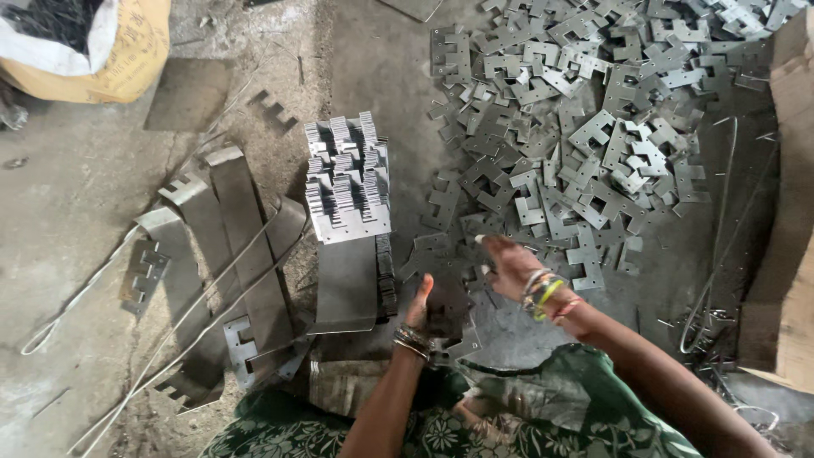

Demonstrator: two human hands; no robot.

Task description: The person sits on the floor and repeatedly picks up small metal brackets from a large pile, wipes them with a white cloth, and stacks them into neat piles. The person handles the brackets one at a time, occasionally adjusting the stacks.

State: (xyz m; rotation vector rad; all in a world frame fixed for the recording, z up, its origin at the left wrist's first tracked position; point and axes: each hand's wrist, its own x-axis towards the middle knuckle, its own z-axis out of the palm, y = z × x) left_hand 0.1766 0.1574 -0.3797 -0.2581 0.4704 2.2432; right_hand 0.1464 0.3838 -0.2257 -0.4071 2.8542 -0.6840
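Observation:
My left hand [419, 307] holds a small stack of flat notched metal plates [449, 318] upright against the floor, just in front of my knees. My right hand [507, 263] reaches over the near edge of a big loose heap of the same grey stamped plates [577, 127], fingers spread and touching a plate on the floor. Whether it grips one, I cannot tell. A neat tall stack of plates [348, 178] stands to the left of both hands, on a flat metal sheet [346, 288].
Bent metal strips [237, 229] and a loose wire [203, 297] lie at the left. A yellow-and-white sack [102, 42] sits at the top left. Cardboard [788, 237] borders the right side. My patterned green clothing [509, 424] fills the bottom.

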